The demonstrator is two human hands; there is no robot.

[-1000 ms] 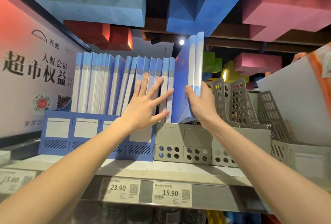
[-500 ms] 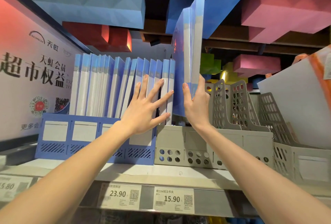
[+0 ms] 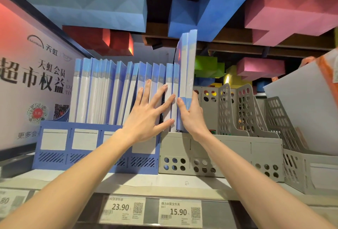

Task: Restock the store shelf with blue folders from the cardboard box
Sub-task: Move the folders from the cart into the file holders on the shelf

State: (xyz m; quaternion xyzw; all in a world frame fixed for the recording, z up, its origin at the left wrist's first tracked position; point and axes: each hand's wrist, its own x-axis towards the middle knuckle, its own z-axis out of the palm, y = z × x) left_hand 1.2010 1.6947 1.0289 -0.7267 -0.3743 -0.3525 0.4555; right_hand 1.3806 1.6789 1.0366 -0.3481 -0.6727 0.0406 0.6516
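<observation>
— Store shelf [image 3: 173, 186], price tags along its edge. Where's the new stock?

— Above the right hand [image 3: 192, 117], which grips a small stack of blue folders [image 3: 187, 60] low on the spines. The bottom edges are at the mouth of the grey rack [image 3: 175, 146].

— And the left hand [image 3: 146, 117]?

— Fingers straight, flat against the standing row [image 3: 102, 91], holding nothing. Those folders look light, stiff and slick — I'd pinch low, both covers together.

A row of blue-and-white folders [image 3: 102, 91] stood upright, spines out, on the store shelf [image 3: 164, 185]. At its right end we gripped a pair of folders [image 3: 188, 64] upright in our right hand [image 3: 193, 117], higher than the rest.
</observation>
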